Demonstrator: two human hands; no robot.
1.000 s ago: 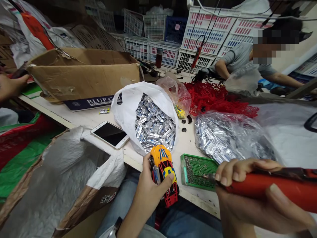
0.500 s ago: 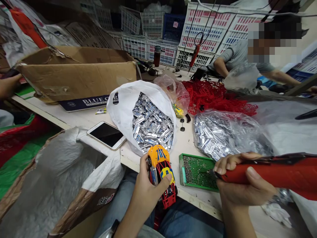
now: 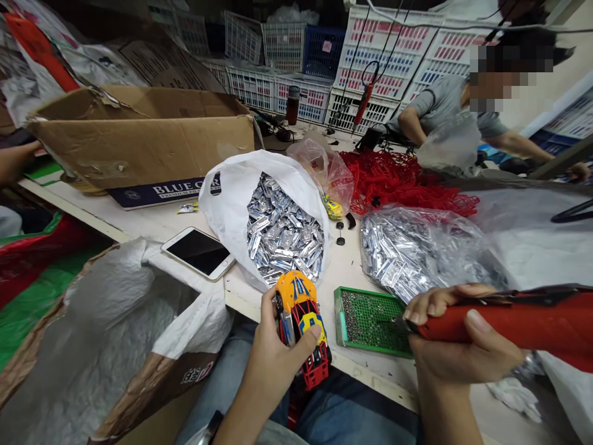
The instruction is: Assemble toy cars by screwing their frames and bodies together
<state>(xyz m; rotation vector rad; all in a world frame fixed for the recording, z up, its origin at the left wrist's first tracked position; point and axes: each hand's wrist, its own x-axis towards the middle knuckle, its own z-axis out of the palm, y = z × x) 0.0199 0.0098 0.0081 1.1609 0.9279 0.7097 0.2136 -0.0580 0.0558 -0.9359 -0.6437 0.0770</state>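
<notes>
My left hand [image 3: 281, 346] grips a toy car [image 3: 299, 309] with an orange front, a yellow-and-blue roof and a red frame, held just over the table's front edge. Wrapped around a red electric screwdriver [image 3: 514, 321], my right hand [image 3: 463, 346] is at the right, the tool's tip pointing left over a green tray [image 3: 343, 339]. Many small screws [image 3: 359, 315] lie in that tray. Beyond the car, a white plastic bag [image 3: 227, 185] gapes around a heap of silver-and-blue parts [image 3: 285, 232].
A phone [image 3: 199, 252] lies left of the white bag, before a cardboard box [image 3: 152, 148]. Red plastic frames [image 3: 407, 179] and a clear bag of silver parts [image 3: 407, 253] are at the right. Another person [image 3: 440, 105] works across the table; someone else's hand [image 3: 16, 162] shows at far left.
My right hand and the screwdriver have shifted very slightly right over the screw tray. My left hand and the toy car look unchanged.
</notes>
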